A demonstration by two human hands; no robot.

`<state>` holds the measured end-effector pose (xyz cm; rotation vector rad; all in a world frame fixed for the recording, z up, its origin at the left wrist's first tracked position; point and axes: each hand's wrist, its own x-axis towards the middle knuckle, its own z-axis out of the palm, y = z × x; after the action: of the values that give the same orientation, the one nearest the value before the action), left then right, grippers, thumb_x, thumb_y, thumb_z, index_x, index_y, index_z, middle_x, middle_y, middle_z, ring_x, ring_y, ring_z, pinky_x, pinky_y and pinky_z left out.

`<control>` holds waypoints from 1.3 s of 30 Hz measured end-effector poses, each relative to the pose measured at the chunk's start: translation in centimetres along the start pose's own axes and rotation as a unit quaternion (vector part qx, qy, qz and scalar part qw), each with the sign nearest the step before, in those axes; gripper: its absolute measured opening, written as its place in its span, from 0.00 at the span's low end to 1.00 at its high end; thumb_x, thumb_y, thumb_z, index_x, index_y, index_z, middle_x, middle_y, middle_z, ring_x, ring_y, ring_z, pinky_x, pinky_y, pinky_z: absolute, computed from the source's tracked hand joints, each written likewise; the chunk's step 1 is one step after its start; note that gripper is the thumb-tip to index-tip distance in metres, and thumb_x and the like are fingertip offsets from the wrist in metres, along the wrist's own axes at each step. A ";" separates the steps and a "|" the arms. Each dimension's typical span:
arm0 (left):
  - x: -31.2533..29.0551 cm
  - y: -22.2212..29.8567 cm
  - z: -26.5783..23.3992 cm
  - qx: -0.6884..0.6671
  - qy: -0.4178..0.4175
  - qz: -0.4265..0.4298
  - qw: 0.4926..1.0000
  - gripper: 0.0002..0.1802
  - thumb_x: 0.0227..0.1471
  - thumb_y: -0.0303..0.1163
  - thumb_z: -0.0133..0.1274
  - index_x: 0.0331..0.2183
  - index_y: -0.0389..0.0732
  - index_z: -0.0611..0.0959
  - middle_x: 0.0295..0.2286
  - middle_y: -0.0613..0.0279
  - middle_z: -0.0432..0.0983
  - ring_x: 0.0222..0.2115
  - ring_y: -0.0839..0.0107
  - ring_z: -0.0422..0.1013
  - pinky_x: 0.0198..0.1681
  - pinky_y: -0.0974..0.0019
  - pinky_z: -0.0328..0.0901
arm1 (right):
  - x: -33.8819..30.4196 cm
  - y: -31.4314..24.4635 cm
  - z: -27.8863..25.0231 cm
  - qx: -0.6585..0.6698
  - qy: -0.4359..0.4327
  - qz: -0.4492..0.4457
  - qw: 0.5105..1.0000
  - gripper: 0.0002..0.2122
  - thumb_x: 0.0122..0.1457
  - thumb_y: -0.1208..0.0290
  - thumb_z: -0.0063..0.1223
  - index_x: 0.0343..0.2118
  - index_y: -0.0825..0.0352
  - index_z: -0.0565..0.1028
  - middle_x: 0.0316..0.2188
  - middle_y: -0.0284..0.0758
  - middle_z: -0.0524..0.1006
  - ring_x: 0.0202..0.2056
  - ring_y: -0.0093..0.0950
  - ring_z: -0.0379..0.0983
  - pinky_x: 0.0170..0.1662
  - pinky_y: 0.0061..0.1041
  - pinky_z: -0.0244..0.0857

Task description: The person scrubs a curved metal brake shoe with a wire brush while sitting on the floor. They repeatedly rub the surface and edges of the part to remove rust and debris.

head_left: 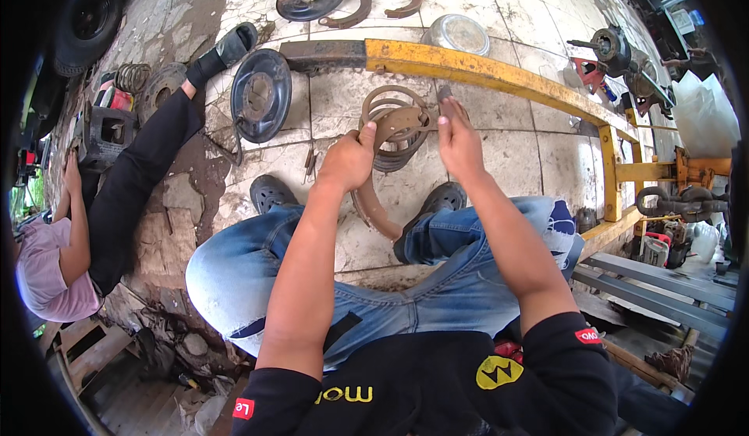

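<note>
Where the left hand (349, 159) grips, the brake shoe (395, 120) is hidden.

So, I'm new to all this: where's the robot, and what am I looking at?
There's no robot here: a person works with two bare hands. The single picture comes from a camera worn on the head, looking down; its wide lens bends straight edges.

The left hand holds a curved brown piece. The right hand pinches a small dark piece, too small to identify. On the tiled floor lie a coil spring, black round plates and a yellow beam. Another person sits at left.
</note>
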<state>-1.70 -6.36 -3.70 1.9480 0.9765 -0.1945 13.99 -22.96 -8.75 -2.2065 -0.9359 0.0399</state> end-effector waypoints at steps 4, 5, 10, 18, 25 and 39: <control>0.1 -0.3 -0.1 0.005 -0.013 -0.011 1.000 0.41 0.63 0.59 0.28 0.46 0.30 0.78 0.43 0.33 0.74 0.49 0.42 0.69 0.55 0.52 0.61 | -1.6 -3.9 0.0 -0.068 -0.077 -0.245 0.964 0.18 0.65 0.66 0.42 0.53 0.72 0.71 0.56 0.51 0.68 0.59 0.46 0.63 0.62 0.39 0.58; 0.1 -0.3 -0.1 0.003 -0.012 -0.012 1.000 0.41 0.63 0.59 0.28 0.46 0.29 0.78 0.43 0.33 0.74 0.49 0.42 0.69 0.55 0.52 0.61 | -1.5 -2.9 0.4 -0.060 -0.057 -0.166 0.983 0.18 0.65 0.66 0.42 0.53 0.71 0.71 0.57 0.50 0.68 0.59 0.46 0.62 0.62 0.40 0.57; 0.5 -0.7 0.3 -0.003 -0.005 0.004 1.000 0.41 0.63 0.59 0.29 0.46 0.29 0.78 0.43 0.33 0.75 0.49 0.41 0.69 0.54 0.51 0.61 | -0.5 -1.9 0.1 -0.041 0.001 -0.086 0.995 0.18 0.66 0.67 0.43 0.54 0.69 0.70 0.57 0.47 0.68 0.61 0.44 0.61 0.63 0.41 0.56; 0.1 -0.5 0.3 0.010 0.005 0.013 1.000 0.40 0.63 0.59 0.29 0.46 0.31 0.77 0.42 0.34 0.75 0.47 0.41 0.70 0.53 0.50 0.62 | 0.7 -0.7 -1.3 -0.001 -0.032 0.124 0.992 0.19 0.67 0.63 0.39 0.56 0.67 0.69 0.54 0.46 0.71 0.54 0.47 0.67 0.57 0.37 0.62; -0.4 -2.6 1.8 -0.015 0.031 0.050 0.998 0.37 0.63 0.60 0.29 0.48 0.35 0.73 0.38 0.35 0.76 0.44 0.39 0.71 0.49 0.46 0.63 | 0.9 -2.3 -1.6 0.065 0.039 0.068 0.995 0.18 0.68 0.62 0.39 0.57 0.64 0.69 0.52 0.47 0.73 0.54 0.46 0.69 0.55 0.36 0.64; 0.9 -3.3 2.1 -0.070 0.071 0.059 0.993 0.41 0.63 0.61 0.28 0.46 0.29 0.75 0.40 0.31 0.75 0.46 0.38 0.69 0.51 0.49 0.62 | -1.1 -3.9 0.8 -0.191 -0.111 -0.269 0.938 0.20 0.68 0.61 0.38 0.60 0.60 0.66 0.62 0.38 0.64 0.65 0.36 0.55 0.66 0.41 0.50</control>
<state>-2.87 -6.65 -7.56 1.9019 0.9378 0.0802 10.58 -21.34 -7.14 -2.2352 -1.7747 -0.1664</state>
